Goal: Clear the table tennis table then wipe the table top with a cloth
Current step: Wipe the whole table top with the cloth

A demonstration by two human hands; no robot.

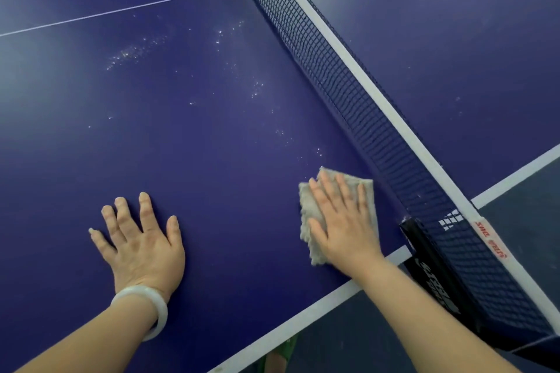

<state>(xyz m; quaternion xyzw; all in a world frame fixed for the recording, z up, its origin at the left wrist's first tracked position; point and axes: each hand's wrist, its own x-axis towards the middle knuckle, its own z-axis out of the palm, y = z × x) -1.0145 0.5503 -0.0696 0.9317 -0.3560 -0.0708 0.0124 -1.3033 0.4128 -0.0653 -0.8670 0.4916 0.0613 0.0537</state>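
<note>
The blue table tennis table top [212,145] fills the view. A folded grey cloth [309,212] lies on it near the net and the side edge. My right hand [342,221] presses flat on the cloth with straight fingers. My left hand [139,239] rests flat on the bare table top to the left, fingers spread, a white bangle on its wrist. White dust specks [133,53] are scattered over the surface beyond both hands.
The dark net [348,94] with its white top band runs diagonally from top centre to lower right, fixed by a black clamp post [424,254] at the table's side. The white side line [303,318] marks the near edge; grey floor lies beyond it.
</note>
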